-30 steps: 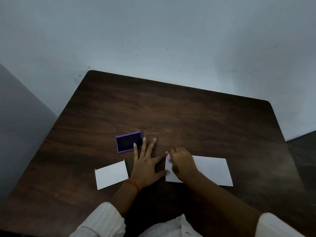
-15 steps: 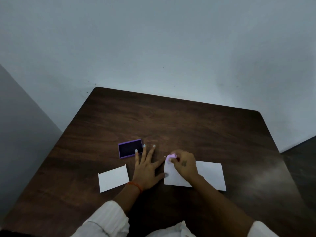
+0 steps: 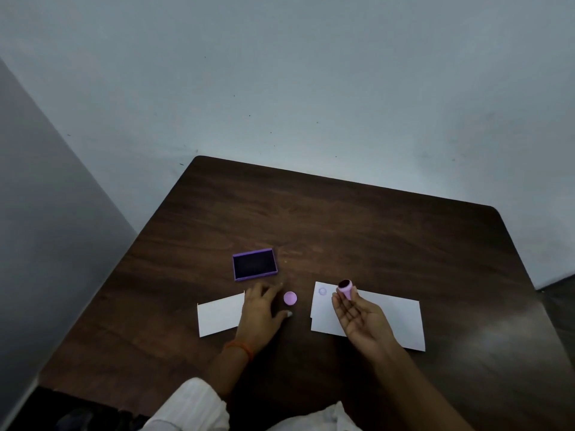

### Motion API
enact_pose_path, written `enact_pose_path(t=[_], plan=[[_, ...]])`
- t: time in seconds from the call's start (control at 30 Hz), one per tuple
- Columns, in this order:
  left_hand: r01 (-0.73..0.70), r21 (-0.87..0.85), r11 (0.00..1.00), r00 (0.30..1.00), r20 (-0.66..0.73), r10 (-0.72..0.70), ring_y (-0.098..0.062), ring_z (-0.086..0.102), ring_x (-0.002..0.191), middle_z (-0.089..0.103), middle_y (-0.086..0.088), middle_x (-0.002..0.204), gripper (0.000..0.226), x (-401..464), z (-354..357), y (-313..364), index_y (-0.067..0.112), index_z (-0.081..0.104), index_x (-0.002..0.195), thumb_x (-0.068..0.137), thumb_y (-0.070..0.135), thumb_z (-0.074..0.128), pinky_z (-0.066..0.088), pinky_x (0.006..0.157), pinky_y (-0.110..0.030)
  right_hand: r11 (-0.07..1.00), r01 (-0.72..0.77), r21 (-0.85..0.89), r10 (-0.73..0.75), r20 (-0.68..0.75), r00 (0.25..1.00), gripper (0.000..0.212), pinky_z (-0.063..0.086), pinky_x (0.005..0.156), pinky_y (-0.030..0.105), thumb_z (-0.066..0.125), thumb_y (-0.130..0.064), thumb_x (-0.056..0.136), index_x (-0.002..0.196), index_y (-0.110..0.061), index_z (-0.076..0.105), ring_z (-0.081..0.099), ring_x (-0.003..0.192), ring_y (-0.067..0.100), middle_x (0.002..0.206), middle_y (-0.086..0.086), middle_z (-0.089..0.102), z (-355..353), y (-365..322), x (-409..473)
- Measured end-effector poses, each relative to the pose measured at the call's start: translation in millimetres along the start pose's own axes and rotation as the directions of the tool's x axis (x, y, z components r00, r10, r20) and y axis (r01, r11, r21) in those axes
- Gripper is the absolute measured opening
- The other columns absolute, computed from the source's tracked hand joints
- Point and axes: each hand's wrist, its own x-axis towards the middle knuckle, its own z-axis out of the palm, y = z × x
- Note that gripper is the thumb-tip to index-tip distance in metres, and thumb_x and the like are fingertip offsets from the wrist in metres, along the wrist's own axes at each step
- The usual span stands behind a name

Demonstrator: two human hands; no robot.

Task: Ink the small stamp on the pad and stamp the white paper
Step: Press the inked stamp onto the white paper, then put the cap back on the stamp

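My right hand (image 3: 361,315) is turned palm up above the white paper (image 3: 395,321) and pinches a small pink stamp (image 3: 346,288) at the fingertips, its dark inked face pointing up. A faint round purple print (image 3: 322,291) sits near the paper's top left corner. A purple ink pad (image 3: 254,264) lies open on the dark wooden table (image 3: 342,231), behind my left hand. My left hand (image 3: 259,312) rests on the table with fingers spread, holding nothing. A round pink cap (image 3: 290,298) lies on the table just right of its fingers.
A smaller white card (image 3: 219,314) lies left of my left hand, partly under its edge. A pale wall rises behind the table's far edge. White sleeves show at the bottom of the view.
My right hand has lifted the stamp off the paper and turned palm up, leaving a round print. The pink cap now shows beside my left hand. The view has tilted upward.
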Motion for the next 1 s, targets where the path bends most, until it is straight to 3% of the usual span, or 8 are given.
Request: enact_pose_path(t=[0.27,0.47,0.57,0.63,0.7,0.8,0.9,1.0], plan=[[0.056,-0.020,0.998,0.998,-0.024,-0.056,-0.017,0.043,0.113,0.054,-0.003,0.123,0.045,5.7,4.9,3.8,0.022,0.059,0.120,0.078,0.030,0.072,0.031,0.091,-0.021,0.999,-0.020,-0.025,0.020,-0.013,1.000,0.016,0.047,0.095,0.041,0.057,-0.011,0.090,0.094,0.002,0.065,0.074,0.075,0.025,0.079,0.018,0.077,-1.9,6.3,-1.9],[0.071,-0.039,0.997,0.997,0.002,-0.071,-0.019,0.046,0.114,0.056,-0.003,0.123,0.035,7.5,2.7,5.8,0.019,0.062,0.113,0.080,0.028,0.070,0.037,0.097,-0.027,0.997,-0.029,-0.069,0.026,-0.041,0.999,0.015,0.046,0.097,0.041,0.058,-0.010,0.089,0.092,0.002,0.066,0.066,0.094,0.027,0.077,0.018,0.077,-0.5,6.6,-0.6],[0.066,-0.129,0.989,0.998,0.010,-0.065,-0.015,0.051,0.108,0.061,-0.002,0.119,0.030,5.7,-3.6,9.7,0.019,0.064,0.108,0.080,0.025,0.070,0.042,0.093,-0.027,0.986,0.007,-0.167,-0.015,-0.045,0.999,0.016,0.049,0.092,0.039,0.058,-0.009,0.089,0.097,0.002,0.066,0.067,0.093,0.027,0.086,0.020,0.076,3.1,9.1,1.6],[0.057,-0.198,0.979,0.998,0.018,-0.054,-0.010,0.056,0.100,0.065,-0.001,0.114,0.028,2.7,-8.7,14.6,0.018,0.064,0.107,0.080,0.024,0.070,0.045,0.087,-0.021,0.942,0.076,-0.327,-0.093,-0.036,0.995,0.018,0.052,0.085,0.035,0.059,-0.008,0.089,0.104,0.000,0.064,0.068,0.094,0.027,0.099,0.019,0.071,9.2,12.8,3.9],[0.034,-0.249,0.968,0.999,0.010,-0.033,-0.008,0.058,0.095,0.068,0.000,0.110,0.027,-0.9,-12.7,18.9,0.018,0.065,0.106,0.080,0.023,0.070,0.044,0.081,-0.016,0.804,0.162,-0.573,-0.197,0.001,0.980,0.015,0.057,0.074,0.025,0.062,-0.008,0.087,0.102,-0.009,0.066,0.068,0.094,0.023,0.101,0.011,0.069,18.8,18.6,3.1],[0.011,-0.308,0.951,1.000,0.009,-0.009,0.001,0.058,0.088,0.069,0.005,0.104,0.025,-5.8,-17.7,24.3,0.021,0.065,0.105,0.081,0.019,0.069,0.041,0.075,-0.007,0.436,0.347,-0.830,-0.366,0.189,0.911,0.016,0.053,0.060,0.010,0.068,-0.017,0.083,0.087,-0.032,0.064,0.066,0.085,0.007,0.092,-0.008,0.068,31.2,27.8,-1.4],[0.028,-0.363,0.932,0.999,0.032,-0.018,0.005,0.059,0.084,0.065,0.016,0.098,0.026,-8.6,-22.2,27.6,0.025,0.064,0.104,0.081,0.015,0.069,0.045,0.073,-0.006,0.142,0.499,-0.855,-0.416,0.406,0.814,0.022,0.048,0.066,0.005,0.069,-0.022,0.082,0.076,-0.042,0.063,0.064,0.079,-0.005,0.077,-0.022,0.068,37.6,36.5,-3.3],[0.044,-0.419,0.907,0.999,0.041,-0.030,0.005,0.064,0.087,0.069,0.013,0.095,0.026,-10.4,-25.3,27.4,0.026,0.064,0.101,0.080,0.012,0.069,0.052,0.079,-0.013,0.058,0.508,-0.860,-0.410,0.443,0.797,0.008,0.051,0.078,0.018,0.067,-0.025,0.084,0.088,-0.031,0.069,0.064,0.085,0.004,0.087,-0.011,0.071,40.6,43.2,-3.4]])
